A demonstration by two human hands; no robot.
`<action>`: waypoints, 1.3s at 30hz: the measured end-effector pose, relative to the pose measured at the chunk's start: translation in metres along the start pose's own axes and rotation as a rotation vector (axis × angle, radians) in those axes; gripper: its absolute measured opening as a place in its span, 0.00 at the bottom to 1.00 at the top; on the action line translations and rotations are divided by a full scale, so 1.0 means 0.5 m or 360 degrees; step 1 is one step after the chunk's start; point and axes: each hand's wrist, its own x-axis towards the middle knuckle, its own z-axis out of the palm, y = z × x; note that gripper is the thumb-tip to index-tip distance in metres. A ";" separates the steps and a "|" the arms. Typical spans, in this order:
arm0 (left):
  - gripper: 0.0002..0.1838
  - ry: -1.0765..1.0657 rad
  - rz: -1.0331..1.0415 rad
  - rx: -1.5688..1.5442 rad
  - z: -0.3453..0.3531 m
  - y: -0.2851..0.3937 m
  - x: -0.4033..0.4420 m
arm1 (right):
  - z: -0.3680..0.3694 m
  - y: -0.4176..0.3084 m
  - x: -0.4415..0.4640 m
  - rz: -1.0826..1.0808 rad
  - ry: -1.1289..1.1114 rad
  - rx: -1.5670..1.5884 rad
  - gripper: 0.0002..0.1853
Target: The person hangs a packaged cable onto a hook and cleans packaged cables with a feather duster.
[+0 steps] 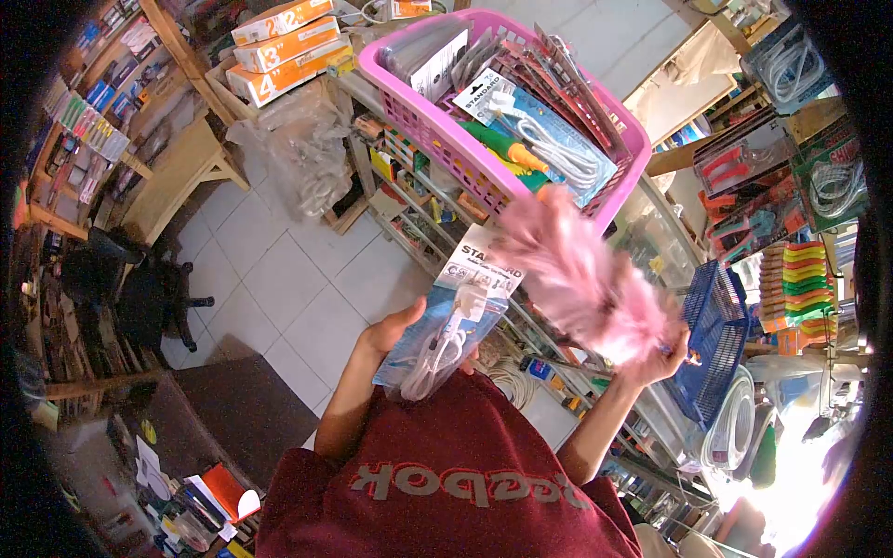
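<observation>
My left hand point(395, 337) is closed on a packaged extension cord point(445, 325), a clear bag with a white cord and a card reading STANDARD. In my right hand point(659, 361) is a fluffy pink duster point(586, 274), blurred by motion. Its far end reaches over the rim of a pink plastic basket point(423, 121) and lies close to the packaged cord; I cannot tell if they touch. Inside the basket are another packaged white cord point(549, 139), a green and yellow tool point(507, 149) and several flat packets.
Orange and white boxes point(288, 51) are stacked left of the basket, above crumpled clear plastic point(302, 153). A blue basket point(712, 344) stands right of my right hand. Packaged goods point(744, 200) hang at the right. A black chair base point(163, 298) is on the tiled floor point(288, 270).
</observation>
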 end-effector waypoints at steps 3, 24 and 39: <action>0.37 0.0226 -0.0060 0.0041 -0.028 0.006 -0.014 | 0.056 0.015 -0.003 0.0088 -0.0112 -0.0026 0.18; 0.46 0.0296 0.0503 0.0158 0.066 0.040 0.052 | 0.336 -0.041 0.266 0.0182 -0.0826 -0.0825 0.18; 0.56 0.0454 0.0738 0.0337 0.168 -0.032 0.130 | 0.228 -0.012 0.378 0.0126 -0.0847 -0.0061 0.19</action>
